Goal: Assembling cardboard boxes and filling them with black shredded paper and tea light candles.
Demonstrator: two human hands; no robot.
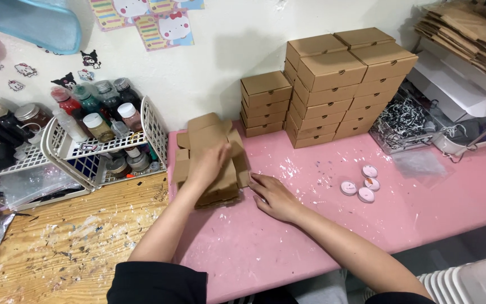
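Broadly, a pink table (322, 225) fills the middle and right of the frame, with a paint-spattered wooden board (68, 242) at lower left. Against the white wall at upper centre stand stacks of folded brown boxes (333, 84) — a tall double stack and, just to its left, a shorter one. At upper right lies a pile of flat brown cardboard (468, 34), and below it a clear tray of shredded black-and-white paper (403, 121). At left, a white wire basket (153, 126) holds paint bottles (94, 110).

Near the centre, at the pink table's left edge, sits a pile of unfolded box blanks (209, 138). The left hand (206, 166) rests flat on top of this pile, fingers spread and pressing down rather than pinching. The right hand (274, 197) lies on the table just beside the pile's lower right corner, its fingertips touching the edge of the blanks — fingers loosely extended, clasping nothing.

Smallest, four round pink tea lights (362, 184) sit in a cluster right of centre, well apart from both hands.
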